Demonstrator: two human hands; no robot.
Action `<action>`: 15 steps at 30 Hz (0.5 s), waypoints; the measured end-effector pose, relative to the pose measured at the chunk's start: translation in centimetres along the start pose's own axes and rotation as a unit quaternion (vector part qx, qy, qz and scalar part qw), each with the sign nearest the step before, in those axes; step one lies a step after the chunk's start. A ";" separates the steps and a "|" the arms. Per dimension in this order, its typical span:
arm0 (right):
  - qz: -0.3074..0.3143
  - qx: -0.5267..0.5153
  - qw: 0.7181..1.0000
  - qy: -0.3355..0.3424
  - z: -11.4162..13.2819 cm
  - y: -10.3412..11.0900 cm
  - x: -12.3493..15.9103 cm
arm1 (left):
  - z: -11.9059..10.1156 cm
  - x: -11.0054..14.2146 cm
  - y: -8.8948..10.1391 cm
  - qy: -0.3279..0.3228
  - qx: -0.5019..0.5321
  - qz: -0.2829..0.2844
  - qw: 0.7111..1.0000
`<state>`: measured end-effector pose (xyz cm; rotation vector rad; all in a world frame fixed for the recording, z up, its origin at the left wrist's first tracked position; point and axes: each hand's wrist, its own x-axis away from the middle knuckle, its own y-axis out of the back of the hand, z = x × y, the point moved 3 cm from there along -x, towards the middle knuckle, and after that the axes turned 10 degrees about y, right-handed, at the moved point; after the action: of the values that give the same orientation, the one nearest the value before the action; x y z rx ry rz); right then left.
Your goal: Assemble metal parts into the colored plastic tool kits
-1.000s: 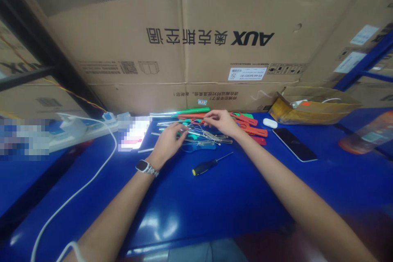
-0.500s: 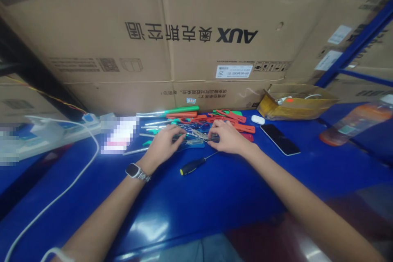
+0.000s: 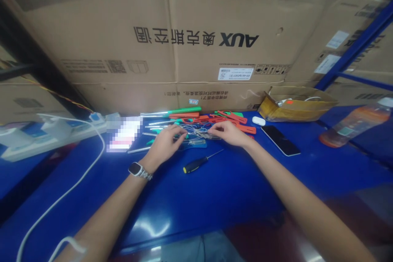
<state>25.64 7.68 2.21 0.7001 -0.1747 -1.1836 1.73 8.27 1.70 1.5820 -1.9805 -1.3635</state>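
Note:
My left hand point(image 3: 168, 142), with a watch at the wrist, is over the left side of a pile of lighter parts. Its thumb and forefinger are drawn together; what they hold, if anything, is too small to name. Opposite, my right hand point(image 3: 231, 133) pinches at the right end of a tangle of thin wires point(image 3: 196, 131); its fingertips hide what is in them. Around the hands lie a green long-necked lighter point(image 3: 186, 110) with a metal tube and several orange lighter casings point(image 3: 231, 116). A clear blue-ended piece point(image 3: 198, 143) lies between the hands. Nearer me rests a black and yellow screwdriver point(image 3: 196, 165).
A phone point(image 3: 280, 140) and a white earbud case point(image 3: 258, 120) lie to the right. Beyond them are a yellow open bag point(image 3: 294, 108) and a drink bottle point(image 3: 353, 127). A power strip point(image 3: 58, 137) with a white cable point(image 3: 82, 176) is at left. A large cardboard box point(image 3: 184, 65) stands behind.
My right hand has lifted slightly and turned, showing more of the wires beneath it. My left hand stays nearly in place. The whole view has shifted slightly.

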 end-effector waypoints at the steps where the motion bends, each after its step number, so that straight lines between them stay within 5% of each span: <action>1: -0.012 -0.003 1.000 0.000 0.0 -0.1 -0.2 | 0.0 0.0 -0.1 0.001 0.000 0.000 1.000; 10: -0.140 -0.037 0.989 0.003 0.1 -1.0 -2.8 | 0.6 -0.1 -0.7 -0.009 -0.027 -0.011 1.000; 15: -0.089 -0.025 0.996 -0.001 0.6 -1.7 -3.8 | 1.1 -0.4 -0.9 -0.021 -0.093 0.001 0.995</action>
<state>22.57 10.49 2.54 0.6811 -0.0864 -1.3545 1.65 9.17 0.54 1.4786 -1.8160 -1.5428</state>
